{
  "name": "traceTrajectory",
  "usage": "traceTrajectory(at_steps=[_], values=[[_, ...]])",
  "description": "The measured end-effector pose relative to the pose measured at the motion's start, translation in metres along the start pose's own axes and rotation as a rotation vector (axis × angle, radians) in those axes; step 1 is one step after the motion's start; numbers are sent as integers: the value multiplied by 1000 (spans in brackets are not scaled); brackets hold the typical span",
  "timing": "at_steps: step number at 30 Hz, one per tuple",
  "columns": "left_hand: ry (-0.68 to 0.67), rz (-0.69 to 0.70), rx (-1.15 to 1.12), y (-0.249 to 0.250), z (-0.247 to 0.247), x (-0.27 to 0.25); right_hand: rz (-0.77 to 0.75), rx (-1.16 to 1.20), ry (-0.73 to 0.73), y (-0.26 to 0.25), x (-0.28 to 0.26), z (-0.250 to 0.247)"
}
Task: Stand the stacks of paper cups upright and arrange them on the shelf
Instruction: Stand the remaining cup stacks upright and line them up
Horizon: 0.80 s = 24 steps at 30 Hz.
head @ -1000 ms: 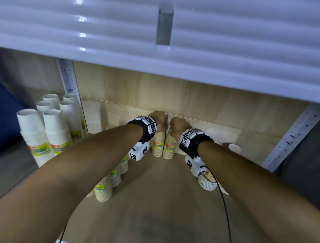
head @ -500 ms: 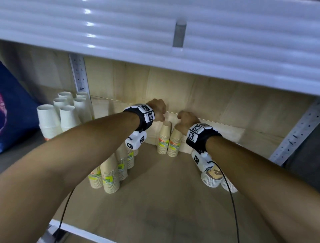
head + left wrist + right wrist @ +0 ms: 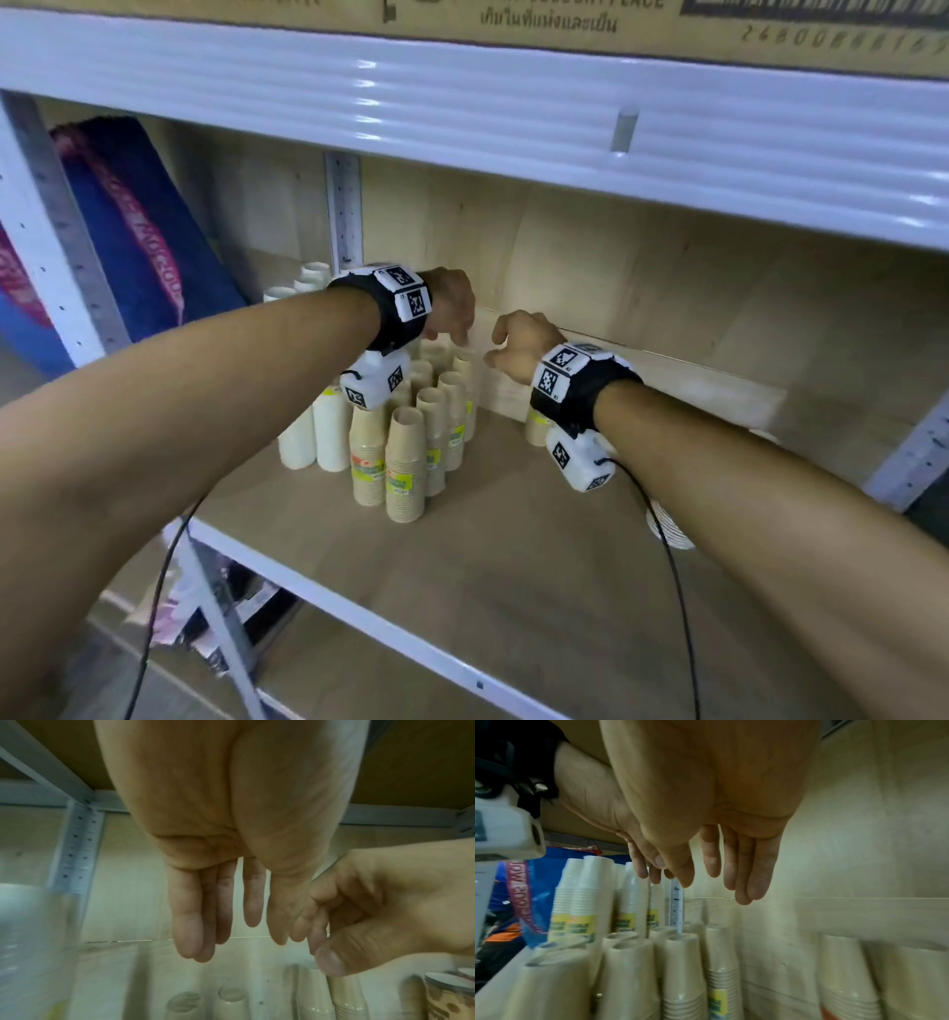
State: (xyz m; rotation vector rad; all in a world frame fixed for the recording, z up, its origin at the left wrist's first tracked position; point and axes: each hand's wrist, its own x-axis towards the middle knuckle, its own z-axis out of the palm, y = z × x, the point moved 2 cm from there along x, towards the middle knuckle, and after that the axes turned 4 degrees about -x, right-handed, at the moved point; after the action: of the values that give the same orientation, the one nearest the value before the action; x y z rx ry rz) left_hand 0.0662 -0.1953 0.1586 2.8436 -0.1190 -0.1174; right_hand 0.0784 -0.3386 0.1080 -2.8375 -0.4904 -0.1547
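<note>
Several upside-down brown paper cup stacks (image 3: pixel 405 462) with yellow-green labels stand in a tight cluster at the back of the wooden shelf (image 3: pixel 513 591). My left hand (image 3: pixel 457 336) hovers just over the rear stacks, fingers hanging straight and holding nothing (image 3: pixel 231 939). Close beside it, my right hand (image 3: pixel 495 354) hangs loosely, also without anything in it (image 3: pixel 718 886). The right wrist view looks down on the stack tops (image 3: pixel 680 973). Another brown stack (image 3: pixel 536 431) stands partly hidden under my right wrist.
Taller white cup stacks (image 3: pixel 316 431) stand left of the brown ones. A stack of patterned cups (image 3: pixel 667 529) lies on its side at the right. The white upper shelf beam (image 3: pixel 513 103) hangs low overhead. A blue bag (image 3: pixel 138 226) leans at far left.
Both hands have let go of the tops of two brown stacks at the back and risen slightly. My head has pulled back and left, so more of the shelf shows.
</note>
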Motion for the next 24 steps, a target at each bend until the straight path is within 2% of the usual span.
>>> traceTrajectory(at_steps=[9,18,24], values=[[-85,-102,114,-47,5,-44,-145,72,-89,-68,-27,19],[-159,-108,255,-71,29,-64,-168,126,-145,-103,-45,36],[-155,-91,142,-80,42,-62,-152,80,-153,-109,-48,46]])
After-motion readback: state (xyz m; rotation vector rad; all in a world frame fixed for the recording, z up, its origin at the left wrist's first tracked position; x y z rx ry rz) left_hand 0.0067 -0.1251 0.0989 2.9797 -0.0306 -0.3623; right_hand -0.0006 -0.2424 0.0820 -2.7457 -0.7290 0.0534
